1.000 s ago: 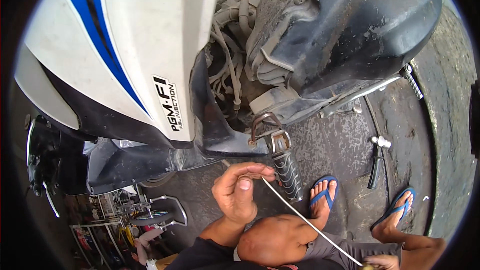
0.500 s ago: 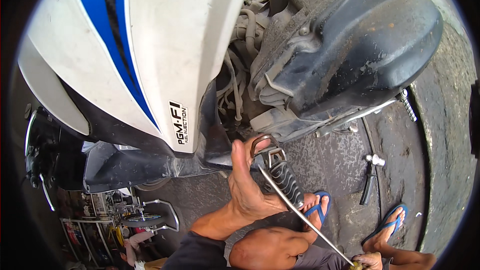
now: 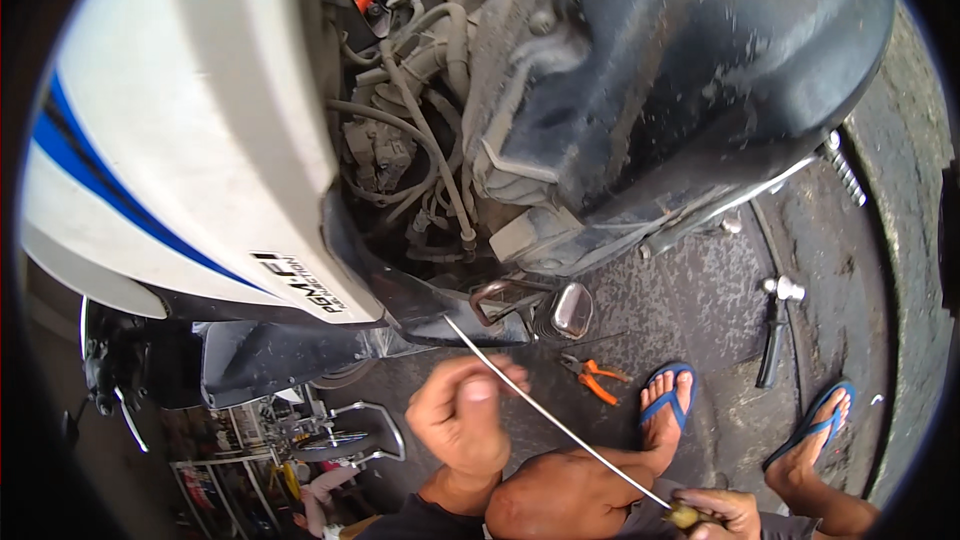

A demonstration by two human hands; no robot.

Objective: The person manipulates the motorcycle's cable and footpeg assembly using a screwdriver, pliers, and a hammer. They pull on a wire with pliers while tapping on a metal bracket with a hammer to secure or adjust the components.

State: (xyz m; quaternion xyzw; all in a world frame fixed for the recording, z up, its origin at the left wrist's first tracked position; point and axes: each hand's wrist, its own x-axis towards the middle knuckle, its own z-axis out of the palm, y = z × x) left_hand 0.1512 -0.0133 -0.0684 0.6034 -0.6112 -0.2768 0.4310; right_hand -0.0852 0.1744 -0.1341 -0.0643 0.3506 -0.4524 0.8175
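Note:
My right hand (image 3: 722, 512), low in the view, is closed round the yellowish handle of a long screwdriver (image 3: 560, 427). Its thin shaft slants up and left, and the tip is by the dark lower trim of a white and blue scooter (image 3: 250, 120). Beside the shaft is my left hand (image 3: 458, 418), its fingers curled and partly blurred; what they hold, if anything, is hidden. Beyond the shaft's tip a footrest (image 3: 572, 311) with a bright metal end sticks out, next to a rusty metal loop (image 3: 492, 303).
Dusty hoses and wires (image 3: 400, 130) show in the gap beside the black engine cover (image 3: 690, 70). Orange-handled pliers (image 3: 597, 380) and a ratchet wrench (image 3: 773, 330) lie on the dark floor. My feet, in blue flip-flops (image 3: 668, 400), are near them. A bicycle (image 3: 335, 437) stands at lower left.
My left hand has come off the footrest and curled, moving lower left. The view has shifted, showing more hoses. The pliers have come into sight. My right hand still holds the screwdriver.

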